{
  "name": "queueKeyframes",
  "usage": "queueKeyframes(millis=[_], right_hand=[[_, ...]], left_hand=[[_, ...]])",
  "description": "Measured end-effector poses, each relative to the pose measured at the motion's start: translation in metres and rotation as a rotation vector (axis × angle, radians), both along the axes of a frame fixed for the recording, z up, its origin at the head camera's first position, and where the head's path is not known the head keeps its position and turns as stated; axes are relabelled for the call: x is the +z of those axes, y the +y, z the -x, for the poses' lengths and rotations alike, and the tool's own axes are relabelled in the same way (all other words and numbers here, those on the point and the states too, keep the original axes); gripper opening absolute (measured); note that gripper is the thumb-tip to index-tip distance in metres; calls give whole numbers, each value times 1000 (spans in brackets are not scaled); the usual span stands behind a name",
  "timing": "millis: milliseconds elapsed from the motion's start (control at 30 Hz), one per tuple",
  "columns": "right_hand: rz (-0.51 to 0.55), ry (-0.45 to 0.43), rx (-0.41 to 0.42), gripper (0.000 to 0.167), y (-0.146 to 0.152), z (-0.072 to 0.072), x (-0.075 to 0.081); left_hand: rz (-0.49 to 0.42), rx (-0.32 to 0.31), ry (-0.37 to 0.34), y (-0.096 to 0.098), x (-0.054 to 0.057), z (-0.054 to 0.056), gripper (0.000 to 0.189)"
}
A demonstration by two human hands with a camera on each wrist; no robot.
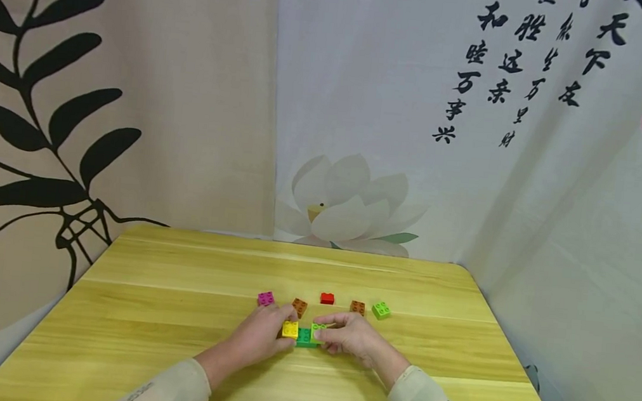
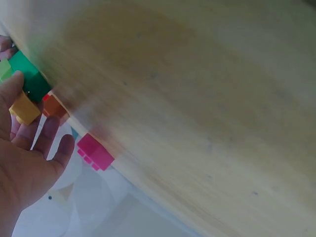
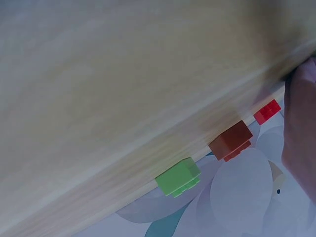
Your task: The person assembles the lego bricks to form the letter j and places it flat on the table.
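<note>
At the lower centre of the head frame, a yellow block (image 1: pixel 290 329) is pinched between the thumb and fingers of the left hand (image 1: pixel 256 335), while a lime block (image 1: pixel 318 331) is pinched by the thumb and fingers of the right hand (image 1: pixel 351 339). Between the two, a dark green block (image 1: pixel 304 338) is seen; the yellow block is placed at its left end and the lime block at its right end, though how firmly they are joined cannot be told. The dark green block is set over the tabletop (image 1: pixel 175 290), and both hands are brought close together around it. Just above the hands in the frame, a loose row is formed: a pink block (image 1: pixel 266 298) is found at the left, near the left hand, followed by a brown block (image 1: pixel 299 307), a red block (image 1: pixel 327 298), a second brown block (image 1: pixel 358 307) and, at the right end, a light green block (image 1: pixel 381 311). Both wrists are covered by pale sleeves (image 1: pixel 169 388), which are cut off by the bottom edge. The upper part is filled by a cloth backdrop (image 1: pixel 205 88), on which dark leaves (image 1: pixel 73 115) are printed at the left, a white flower (image 1: pixel 349 209) at the centre and black writing at the upper right.
</note>
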State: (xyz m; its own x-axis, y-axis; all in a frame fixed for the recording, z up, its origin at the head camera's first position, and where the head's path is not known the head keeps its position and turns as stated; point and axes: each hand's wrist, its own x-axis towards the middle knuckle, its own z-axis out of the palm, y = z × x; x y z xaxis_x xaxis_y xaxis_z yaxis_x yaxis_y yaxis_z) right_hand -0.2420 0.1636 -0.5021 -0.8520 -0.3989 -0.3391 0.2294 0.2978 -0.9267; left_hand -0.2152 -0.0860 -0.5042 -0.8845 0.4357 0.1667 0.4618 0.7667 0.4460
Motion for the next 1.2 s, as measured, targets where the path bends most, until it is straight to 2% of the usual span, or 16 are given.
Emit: queueKeyframes(millis=[233, 400, 767, 967, 1200], right_hand=[[-1, 1, -5, 44, 1, 1, 0], [6, -7, -8, 43, 0, 1, -2], [22, -19, -16, 42, 0, 1, -3], [9, -10, -6, 42, 0, 3, -2], [-12, -7, -7, 42, -2, 3, -1]], left_hand=[[-38, 9, 6, -1, -1, -2, 38], [-71, 24, -32, -4, 0, -1, 37], [-62, 12, -21, -6, -1, 0, 39], [-7, 30, -18, -3, 7, -1, 45], [95, 22, 8, 3, 17, 0, 42]])
